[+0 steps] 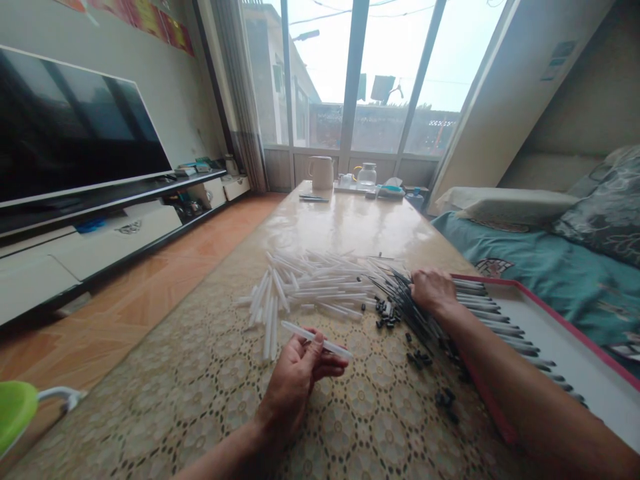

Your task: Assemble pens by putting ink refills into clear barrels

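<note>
My left hand (295, 380) is closed on one translucent white pen barrel (316, 340), held level above the lace-patterned table cover. My right hand (433, 291) lies knuckles up on a pile of thin dark refills (400, 287), fingers curled into it; what they grip is hidden. A heap of white pen barrels (310, 283) lies just beyond my left hand. Small black caps (387, 321) are scattered between the two hands and toward the near right. Assembled pens (500, 327) are lined up in a white tray with a red rim (590, 363) under my right forearm.
A long table (350, 220) runs to the window, with a white kettle (321, 172), a glass jug (367, 175) and small items at its far end. A TV (70, 127) on a low stand is left. A bed with teal cover (550, 267) is right. A green object (15, 413) sits lower left.
</note>
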`<move>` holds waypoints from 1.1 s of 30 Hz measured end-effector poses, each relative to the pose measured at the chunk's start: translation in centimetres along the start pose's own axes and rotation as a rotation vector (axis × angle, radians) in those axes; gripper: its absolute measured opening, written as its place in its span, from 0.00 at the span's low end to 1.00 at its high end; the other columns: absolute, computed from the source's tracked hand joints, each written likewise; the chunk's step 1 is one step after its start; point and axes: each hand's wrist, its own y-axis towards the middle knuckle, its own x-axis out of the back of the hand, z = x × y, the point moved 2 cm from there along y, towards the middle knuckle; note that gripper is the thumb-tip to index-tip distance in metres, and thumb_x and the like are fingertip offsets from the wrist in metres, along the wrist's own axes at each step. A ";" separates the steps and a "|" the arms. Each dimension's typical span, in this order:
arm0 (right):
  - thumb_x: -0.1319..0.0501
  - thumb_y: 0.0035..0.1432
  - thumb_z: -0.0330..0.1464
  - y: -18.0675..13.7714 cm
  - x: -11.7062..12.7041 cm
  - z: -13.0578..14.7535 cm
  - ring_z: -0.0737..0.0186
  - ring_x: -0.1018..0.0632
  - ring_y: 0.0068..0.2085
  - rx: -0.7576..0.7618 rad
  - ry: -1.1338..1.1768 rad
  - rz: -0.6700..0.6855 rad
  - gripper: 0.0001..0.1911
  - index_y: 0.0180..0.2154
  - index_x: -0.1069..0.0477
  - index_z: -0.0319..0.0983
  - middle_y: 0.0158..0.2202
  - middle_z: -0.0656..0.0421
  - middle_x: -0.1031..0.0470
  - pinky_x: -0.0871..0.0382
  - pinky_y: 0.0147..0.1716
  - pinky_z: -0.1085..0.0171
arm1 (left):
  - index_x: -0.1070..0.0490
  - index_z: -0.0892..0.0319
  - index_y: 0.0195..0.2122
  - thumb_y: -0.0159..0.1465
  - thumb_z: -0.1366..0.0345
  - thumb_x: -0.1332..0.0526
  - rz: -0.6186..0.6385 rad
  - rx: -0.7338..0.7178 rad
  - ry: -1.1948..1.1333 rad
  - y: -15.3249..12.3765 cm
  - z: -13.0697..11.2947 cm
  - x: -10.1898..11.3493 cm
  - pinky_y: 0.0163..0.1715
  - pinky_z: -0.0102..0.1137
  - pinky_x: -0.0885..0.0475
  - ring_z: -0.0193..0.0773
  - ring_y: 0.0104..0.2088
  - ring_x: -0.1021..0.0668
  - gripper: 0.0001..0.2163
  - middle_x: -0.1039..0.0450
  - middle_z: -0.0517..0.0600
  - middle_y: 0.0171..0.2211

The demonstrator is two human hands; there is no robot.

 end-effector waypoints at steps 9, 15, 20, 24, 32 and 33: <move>0.48 0.57 0.27 -2.1 1.5 1.1 0.52 0.25 0.41 0.043 0.003 -0.058 0.10 0.34 0.28 0.33 0.37 0.46 0.24 0.38 0.37 0.62 | 0.34 0.63 0.33 0.58 0.64 0.36 -0.052 -0.007 -0.069 0.0 -0.2 0.2 0.27 0.29 0.25 0.37 0.25 0.20 0.09 0.22 0.52 0.25; 0.51 0.60 0.30 -9.6 3.9 5.2 0.67 0.29 0.25 0.324 0.525 -0.080 0.06 0.34 0.36 0.39 0.25 0.63 0.30 0.42 0.26 0.69 | 0.35 0.62 0.30 0.63 0.67 0.42 -0.180 -0.044 -0.186 0.2 -1.2 0.6 0.26 0.27 0.25 0.35 0.24 0.20 0.05 0.23 0.52 0.23; 0.49 0.57 0.28 -13.8 4.0 6.7 0.68 0.34 0.23 0.353 0.750 -0.140 0.05 0.29 0.38 0.40 0.22 0.64 0.38 0.44 0.25 0.68 | 0.36 0.61 0.29 0.64 0.68 0.45 -0.240 -0.054 -0.226 0.2 -1.8 0.7 0.28 0.27 0.24 0.35 0.25 0.20 0.06 0.23 0.50 0.22; 0.49 0.56 0.27 -14.0 3.9 6.9 0.68 0.34 0.24 0.366 0.794 -0.157 0.06 0.28 0.38 0.40 0.23 0.64 0.38 0.44 0.25 0.68 | 0.35 0.61 0.29 0.64 0.69 0.45 -0.210 -0.033 -0.209 0.2 -1.6 0.6 0.27 0.27 0.24 0.35 0.25 0.20 0.06 0.23 0.52 0.23; 0.47 0.60 0.31 -13.7 2.9 6.8 0.68 0.32 0.23 0.363 0.980 -0.128 0.07 0.33 0.32 0.39 0.24 0.63 0.32 0.41 0.25 0.69 | 0.34 0.62 0.31 0.63 0.70 0.43 -0.137 -0.015 -0.196 0.3 -1.2 0.6 0.28 0.27 0.25 0.36 0.26 0.20 0.03 0.22 0.53 0.24; 0.46 0.61 0.33 -13.8 2.8 6.7 0.68 0.31 0.24 0.353 1.012 -0.121 0.07 0.34 0.31 0.40 0.24 0.63 0.31 0.40 0.25 0.69 | 0.34 0.62 0.32 0.62 0.70 0.42 -0.126 -0.014 -0.206 0.3 -1.2 0.6 0.29 0.27 0.25 0.36 0.26 0.19 0.03 0.22 0.53 0.24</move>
